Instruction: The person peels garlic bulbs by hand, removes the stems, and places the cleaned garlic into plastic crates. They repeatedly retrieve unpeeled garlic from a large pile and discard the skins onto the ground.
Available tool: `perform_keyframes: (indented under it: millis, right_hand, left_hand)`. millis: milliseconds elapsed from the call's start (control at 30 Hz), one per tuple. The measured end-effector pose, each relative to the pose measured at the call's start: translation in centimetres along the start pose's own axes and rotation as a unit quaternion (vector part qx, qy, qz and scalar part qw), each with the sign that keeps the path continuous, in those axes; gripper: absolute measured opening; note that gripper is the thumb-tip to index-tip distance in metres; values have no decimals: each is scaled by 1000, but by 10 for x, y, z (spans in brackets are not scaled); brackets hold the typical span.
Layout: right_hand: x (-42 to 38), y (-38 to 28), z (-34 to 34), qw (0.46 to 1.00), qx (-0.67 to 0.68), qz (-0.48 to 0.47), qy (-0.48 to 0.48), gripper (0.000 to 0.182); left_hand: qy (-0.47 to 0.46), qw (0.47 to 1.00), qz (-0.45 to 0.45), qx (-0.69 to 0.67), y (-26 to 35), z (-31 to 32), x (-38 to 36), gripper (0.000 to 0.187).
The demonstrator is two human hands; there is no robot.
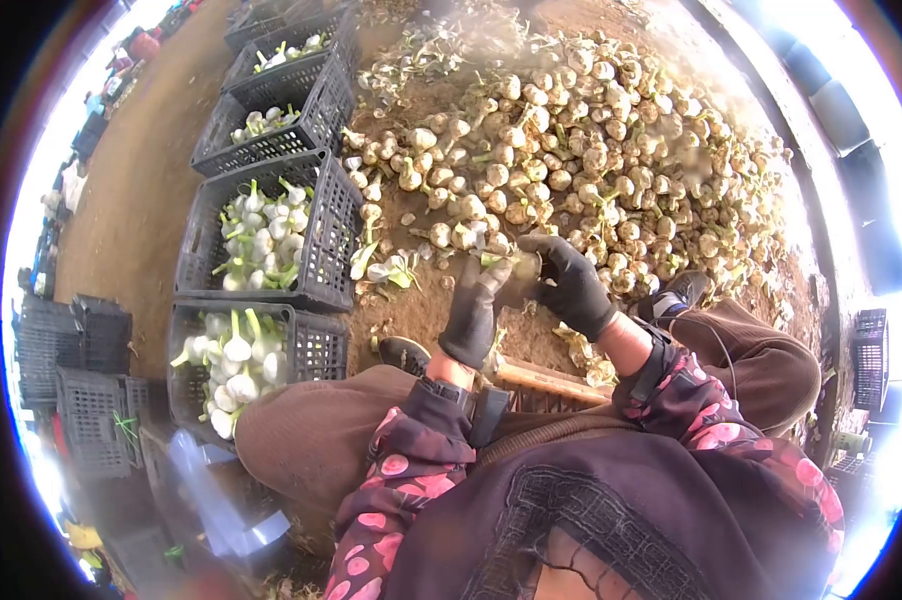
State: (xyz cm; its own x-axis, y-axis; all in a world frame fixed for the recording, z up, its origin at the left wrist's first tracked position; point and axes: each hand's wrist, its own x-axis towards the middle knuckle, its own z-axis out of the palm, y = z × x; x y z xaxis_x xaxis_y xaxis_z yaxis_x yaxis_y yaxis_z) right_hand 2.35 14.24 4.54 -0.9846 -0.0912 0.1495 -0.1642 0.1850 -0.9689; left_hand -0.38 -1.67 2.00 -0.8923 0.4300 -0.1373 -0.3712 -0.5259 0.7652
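Note:
Both my hands wear dark work gloves and meet in front of me over the dirt floor. My left hand (473,312) is closed on a garlic bulb (523,266), with a bit of green stem showing by its fingertips. On the bulb's other side, the fingers of my right hand (574,284) are bent around it; whether they also hold a small tool is hidden. Just beyond the hands begins a large heap of unpeeled garlic bulbs (561,165) with dirty skins. Loose pale peelings with green stems (396,270) lie left of my hands.
Black plastic crates stand in a row on the left; the nearest crate (316,345) and the one behind it (336,235) hold clean white garlic (261,235). Between my legs is a wooden bar (546,380). More stacked crates (91,410) are at far left.

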Motion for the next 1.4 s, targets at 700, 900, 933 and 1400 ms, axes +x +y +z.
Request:
perform_keyframes:
  millis: [700,900,933,1400]
  right_hand:
    - [0,5,15,953,202,187,126,29]
    - [5,16,13,875,345,310,136,25]
    - [6,16,13,902,303,275,139,25]
    - [-1,3,-1,799,534,271,56,25]
  left_hand:
    - [22,989,38,144,1,12,0,32]
    - [71,996,-43,-24,0,8,-4,29]
    - [71,996,-29,37,-3,6,-2,30]
    - [124,990,-23,65,-15,-8,6,21]
